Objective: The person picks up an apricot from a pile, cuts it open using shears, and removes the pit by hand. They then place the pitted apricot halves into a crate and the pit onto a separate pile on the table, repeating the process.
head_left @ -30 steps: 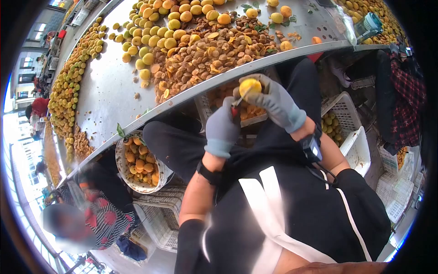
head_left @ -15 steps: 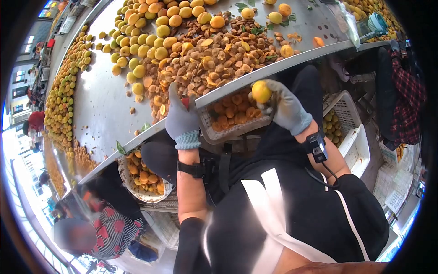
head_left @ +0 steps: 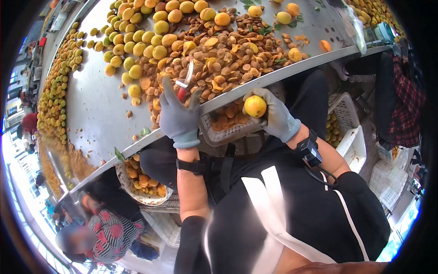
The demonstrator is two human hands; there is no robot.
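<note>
Find the yellow apricot [head_left: 255, 106] at two o'clock from the view's centre, clamped between thumb and fingers of the gloved right hand [head_left: 275, 119], bared toward nine o'clock. Should prove light, fairly firm yet easily bruised, perhaps slippery if juicy. Best held round the middle, cupped rather than squeezed. Looks nearly round, so shows no clear long axis; cannot tell where stem or seam points.

See the red-handled knife [head_left: 183, 85] toward eleven o'clock, carried in the gloved left hand [head_left: 179, 118] at the near edge of the pit pile [head_left: 223, 64]. Spreads thumb and forefinger apart there, with the other fingers mostly hidden, seemingly curled round the handle. Points blade tip between twelve and one o'clock, long axis running back toward the palm. Should feel light, stiff and sharp; best taken by the handle, below the pale crosspiece.

Note also the white crate [head_left: 232, 135] between both hands, under the metal table edge [head_left: 301, 68], holding apricot halves [head_left: 229, 116].
</note>
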